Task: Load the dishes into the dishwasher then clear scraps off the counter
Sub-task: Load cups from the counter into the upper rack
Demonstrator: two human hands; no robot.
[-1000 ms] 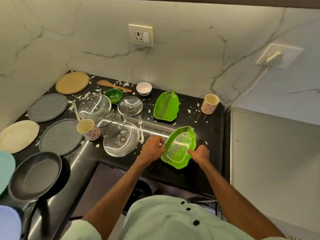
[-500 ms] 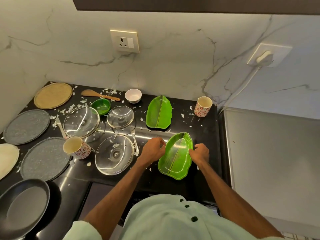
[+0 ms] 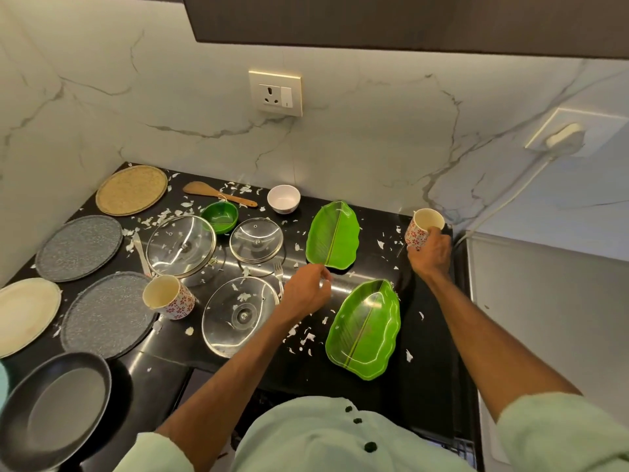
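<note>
My right hand (image 3: 429, 255) grips a floral cup (image 3: 423, 224) at the far right of the black counter (image 3: 432, 362). Fingers loosely curled, my left hand (image 3: 306, 292) hovers over the counter and holds nothing I can see. It is just right of a fork (image 3: 279, 274). One green leaf-shaped plate (image 3: 364, 332) lies flat near the front edge, apart from both hands. A second leaf plate (image 3: 333, 236) lies behind it. White scraps (image 3: 306, 338) are scattered over the counter.
Three glass lids (image 3: 182, 245) (image 3: 256, 240) (image 3: 240, 315), another floral cup (image 3: 168, 298), a green bowl (image 3: 219, 216), a white bowl (image 3: 283, 198) and a wooden spatula (image 3: 218, 194) fill the middle. Round plates (image 3: 109, 313) and a frying pan (image 3: 58, 410) sit left. A dishwasher rack (image 3: 456, 447) shows below.
Both hands have let go of the near leaf plate, which now lies flat. My right hand reached to the far right and took hold of the floral cup. My left hand drew slightly away.
</note>
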